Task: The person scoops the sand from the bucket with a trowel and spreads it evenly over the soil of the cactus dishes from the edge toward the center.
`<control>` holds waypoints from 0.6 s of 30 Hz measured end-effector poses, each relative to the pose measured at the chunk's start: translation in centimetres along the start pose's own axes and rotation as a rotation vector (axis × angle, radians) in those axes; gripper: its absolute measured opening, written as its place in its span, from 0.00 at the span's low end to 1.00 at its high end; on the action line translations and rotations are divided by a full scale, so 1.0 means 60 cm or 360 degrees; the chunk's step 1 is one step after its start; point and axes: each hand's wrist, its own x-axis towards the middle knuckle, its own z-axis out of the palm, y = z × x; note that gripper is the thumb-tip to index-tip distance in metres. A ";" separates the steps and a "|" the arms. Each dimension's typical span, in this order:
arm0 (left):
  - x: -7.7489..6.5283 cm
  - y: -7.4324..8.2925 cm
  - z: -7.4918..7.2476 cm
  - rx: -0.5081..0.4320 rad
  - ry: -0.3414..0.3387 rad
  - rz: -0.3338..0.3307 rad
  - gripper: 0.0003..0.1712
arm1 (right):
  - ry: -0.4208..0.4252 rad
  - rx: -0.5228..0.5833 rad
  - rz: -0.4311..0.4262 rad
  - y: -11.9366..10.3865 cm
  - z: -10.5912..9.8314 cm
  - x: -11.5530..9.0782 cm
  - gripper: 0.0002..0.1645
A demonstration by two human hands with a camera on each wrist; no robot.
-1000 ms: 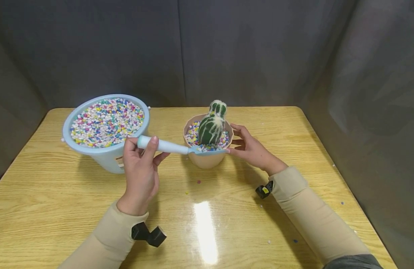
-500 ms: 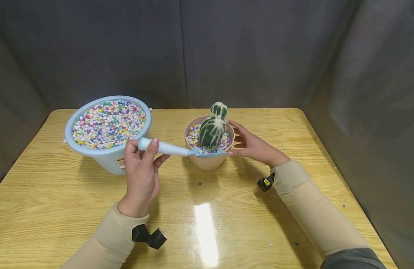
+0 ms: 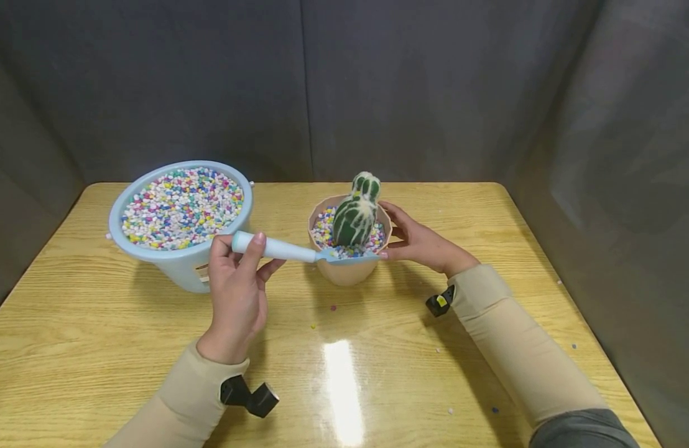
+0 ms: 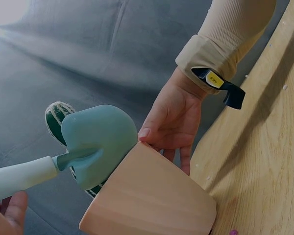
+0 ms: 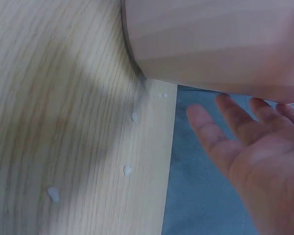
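Note:
My left hand (image 3: 236, 298) grips the pale handle of a light blue garden trowel (image 3: 280, 249), thumb on top. The trowel's blade (image 4: 100, 142) is turned on its side at the near rim of a peach plant pot (image 3: 347, 272), its back facing the left wrist view. In the pot a round green cactus (image 3: 352, 221) with white fuzz stands among colourful pebbles (image 3: 323, 230). On the pot's right side rests my right hand (image 3: 423, 246), thumb by the rim and blade tip. Its extended fingers (image 5: 240, 117) touch the pot wall in the right wrist view.
A light blue bucket (image 3: 117, 227) full of colourful pebbles stands at the left, just behind my left hand. Several stray pebbles (image 3: 333, 308) lie on the wooden table (image 3: 126, 348). Dark curtains (image 3: 411, 87) surround the table at the back and sides.
The whole head view has shifted slightly. The trowel remains at the pot's near rim, and both hands keep nearly the same place relative to the pot.

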 end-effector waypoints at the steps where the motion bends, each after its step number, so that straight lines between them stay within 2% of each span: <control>1: 0.000 0.000 0.000 -0.0001 0.0001 0.0000 0.06 | -0.0003 0.0008 -0.0001 0.000 0.000 0.000 0.61; 18: 0.003 -0.003 -0.001 0.0000 0.0008 -0.0007 0.06 | -0.0004 0.0006 -0.0072 0.008 -0.002 -0.010 0.53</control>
